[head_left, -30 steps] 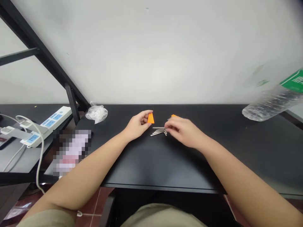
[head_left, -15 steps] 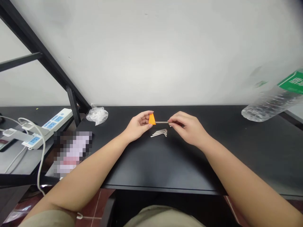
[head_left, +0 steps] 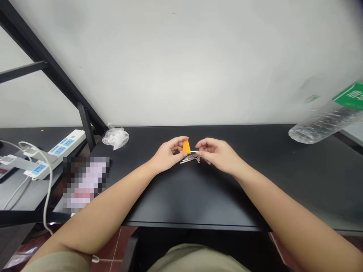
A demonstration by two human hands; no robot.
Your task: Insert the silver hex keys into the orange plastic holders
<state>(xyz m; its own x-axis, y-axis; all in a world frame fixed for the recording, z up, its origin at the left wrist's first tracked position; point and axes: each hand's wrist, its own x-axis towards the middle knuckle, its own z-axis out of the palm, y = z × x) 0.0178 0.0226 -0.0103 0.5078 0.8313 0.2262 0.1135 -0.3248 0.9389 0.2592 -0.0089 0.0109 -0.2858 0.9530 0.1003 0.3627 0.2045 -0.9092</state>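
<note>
My left hand (head_left: 168, 155) is closed on an orange wedge-shaped hex key holder (head_left: 186, 147), pinched between thumb and fingers. A hex key (head_left: 194, 151) runs through the holder, and its thin tip shows on the left side. At the key's other end, my right hand (head_left: 214, 152) has thumb and fingers closed round it; the bent end is hidden by the fingers. Just below the hands, several L-shaped hex keys (head_left: 190, 158) lie side by side on the black table (head_left: 195, 200), partly covered by my hands.
A crumpled clear plastic bag (head_left: 115, 138) lies at the back left. A clear bottle with a green label (head_left: 326, 117) is at the right. On the left are a white power strip (head_left: 58, 151) with cables, a blurred-out item (head_left: 87, 181) and a black metal frame (head_left: 53, 79).
The right hand has moved left, closer to the left hand, and the hex key now passes through the orange holder. My left hand has shifted slightly right and down.
</note>
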